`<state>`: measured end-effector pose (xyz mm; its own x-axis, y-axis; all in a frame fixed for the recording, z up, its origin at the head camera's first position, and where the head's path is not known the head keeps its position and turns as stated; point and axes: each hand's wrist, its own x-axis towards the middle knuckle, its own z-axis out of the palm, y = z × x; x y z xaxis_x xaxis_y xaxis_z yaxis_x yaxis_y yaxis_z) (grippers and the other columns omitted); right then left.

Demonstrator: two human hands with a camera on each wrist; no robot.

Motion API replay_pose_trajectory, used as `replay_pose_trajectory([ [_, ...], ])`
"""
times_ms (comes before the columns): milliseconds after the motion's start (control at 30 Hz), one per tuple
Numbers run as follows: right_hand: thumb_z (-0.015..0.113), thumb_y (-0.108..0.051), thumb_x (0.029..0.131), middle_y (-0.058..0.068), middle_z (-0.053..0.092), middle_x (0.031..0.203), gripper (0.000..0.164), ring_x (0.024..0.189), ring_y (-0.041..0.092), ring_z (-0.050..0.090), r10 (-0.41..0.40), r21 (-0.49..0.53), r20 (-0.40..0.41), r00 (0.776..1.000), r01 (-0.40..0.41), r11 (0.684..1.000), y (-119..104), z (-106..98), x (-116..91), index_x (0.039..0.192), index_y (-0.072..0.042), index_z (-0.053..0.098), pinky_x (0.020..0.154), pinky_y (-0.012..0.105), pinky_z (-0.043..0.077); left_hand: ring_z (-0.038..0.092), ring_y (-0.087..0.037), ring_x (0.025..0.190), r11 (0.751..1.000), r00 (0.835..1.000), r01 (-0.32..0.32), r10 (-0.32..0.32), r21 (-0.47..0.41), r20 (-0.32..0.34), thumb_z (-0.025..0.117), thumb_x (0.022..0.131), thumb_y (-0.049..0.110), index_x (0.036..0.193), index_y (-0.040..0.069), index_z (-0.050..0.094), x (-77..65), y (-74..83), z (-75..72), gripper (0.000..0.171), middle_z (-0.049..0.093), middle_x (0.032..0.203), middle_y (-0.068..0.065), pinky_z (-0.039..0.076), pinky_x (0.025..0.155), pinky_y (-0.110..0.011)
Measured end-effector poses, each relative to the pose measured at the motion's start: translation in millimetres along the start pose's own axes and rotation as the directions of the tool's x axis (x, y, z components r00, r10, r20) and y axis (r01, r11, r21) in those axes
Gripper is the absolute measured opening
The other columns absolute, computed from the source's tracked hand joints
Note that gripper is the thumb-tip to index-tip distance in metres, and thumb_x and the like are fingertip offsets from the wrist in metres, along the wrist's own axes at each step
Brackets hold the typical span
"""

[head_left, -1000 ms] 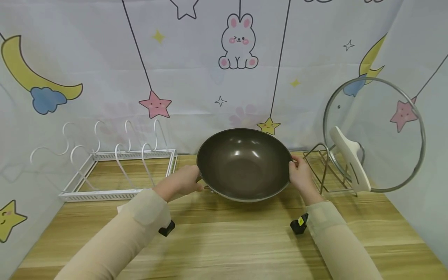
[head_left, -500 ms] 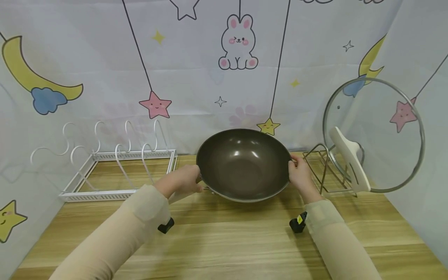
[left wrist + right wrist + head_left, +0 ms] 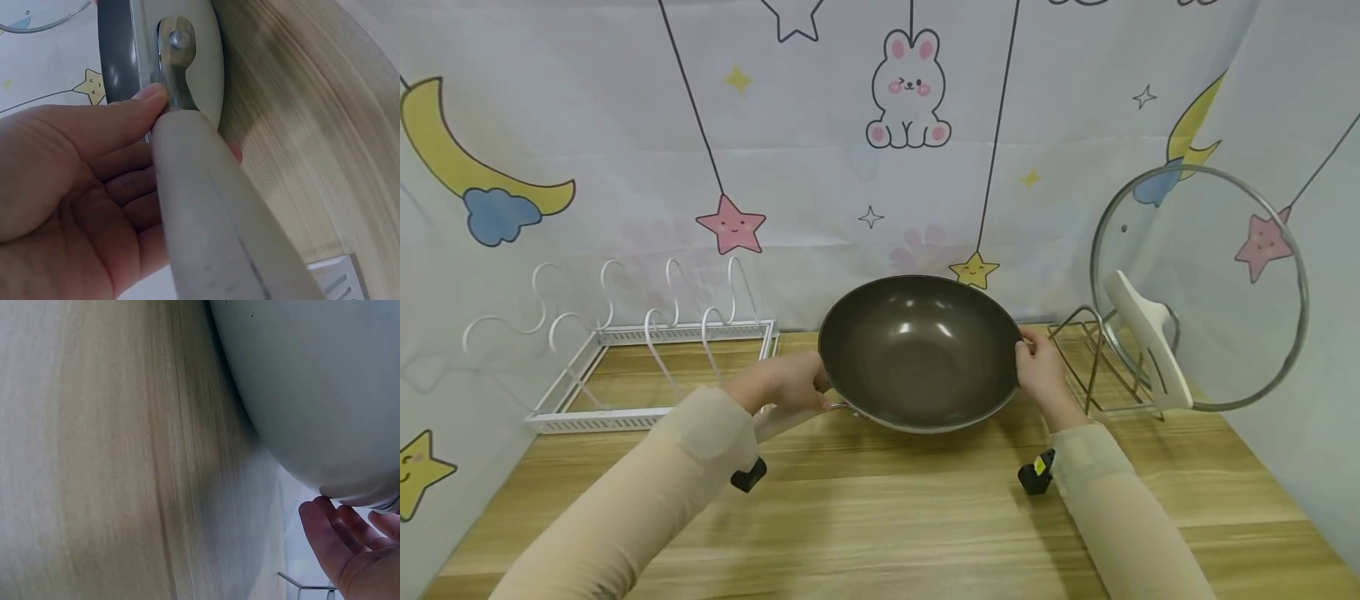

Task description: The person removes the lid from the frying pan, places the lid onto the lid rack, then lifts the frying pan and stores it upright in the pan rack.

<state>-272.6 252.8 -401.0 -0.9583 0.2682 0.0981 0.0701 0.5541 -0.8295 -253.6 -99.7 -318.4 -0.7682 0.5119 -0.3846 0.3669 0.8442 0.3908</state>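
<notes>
A wok (image 3: 921, 354), dark brown inside and cream outside, sits tilted toward me at the middle back of the table. My left hand (image 3: 786, 382) grips its pale handle (image 3: 206, 187) close to the metal joint. In the left wrist view the thumb lies against that joint, with the other fingers behind the handle. On the opposite side my right hand (image 3: 1040, 367) pinches the wok's rim, thumb toward the inside. The right wrist view shows its fingertips at the cream outer wall (image 3: 325, 387).
A white rack (image 3: 617, 417) with tall curved dividers stands left on the wooden table (image 3: 880, 517). At right a wire stand (image 3: 1097, 367) carries a large glass lid (image 3: 1240, 275) with a cream handle (image 3: 1150, 342). Patterned cloth (image 3: 820, 150) hangs behind.
My left hand has shifted slightly left along the handle, so more of the metal joint shows. The right hand and the wok have hardly moved.
</notes>
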Motion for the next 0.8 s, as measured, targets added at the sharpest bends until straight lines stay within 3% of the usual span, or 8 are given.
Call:
replay_pose_trajectory([
  [367, 0.035, -0.016, 0.1, 0.029, 0.058, 0.116, 0.043, 0.095, 0.034, 0.059, 0.0, -0.038, 0.012, 1.0, 0.0, 0.999, -1.7, -0.4, 2.3, 0.139, -0.001, 0.043, 0.064, 0.023, 0.047, 0.052, -0.011, 0.064, 1.0, 0.998, 0.009, -0.009, 0.008, 0.061, 0.066, 0.086, 0.015, 0.073, 0.006, 0.067, 0.7, -1.2, -4.4, 0.016, 0.057, 0.068, 0.002, 0.043, 0.059, -0.021],
  [633, 0.035, -0.017, 0.1, 0.028, 0.059, 0.117, 0.043, 0.095, 0.033, 0.06, 0.012, -0.04, 0.019, 1.0, -0.012, 0.999, -2.2, -1.4, 3.4, 0.14, -0.002, 0.043, 0.062, 0.021, 0.046, 0.058, -0.011, 0.07, 0.991, 0.992, 0.055, -0.04, -0.126, 0.12, 0.066, 0.085, 0.009, 0.08, 0.0, 0.067, 0.4, -0.9, -4.8, 0.01, 0.062, 0.073, -0.001, 0.049, 0.062, -0.022],
  [800, 0.036, -0.018, 0.1, 0.027, 0.059, 0.115, 0.043, 0.088, 0.029, 0.06, 0.015, -0.028, 0.028, 0.999, -0.014, 0.999, -2.6, -1.9, 3.1, 0.14, -0.004, 0.043, 0.057, 0.019, 0.046, 0.06, -0.012, 0.076, 0.987, 0.987, 0.082, -0.061, -0.141, 0.148, 0.066, 0.087, 0.01, 0.086, 0.0, 0.068, 0.2, 0.9, -6.4, 0.01, 0.065, 0.08, -0.002, 0.053, 0.067, -0.026],
])
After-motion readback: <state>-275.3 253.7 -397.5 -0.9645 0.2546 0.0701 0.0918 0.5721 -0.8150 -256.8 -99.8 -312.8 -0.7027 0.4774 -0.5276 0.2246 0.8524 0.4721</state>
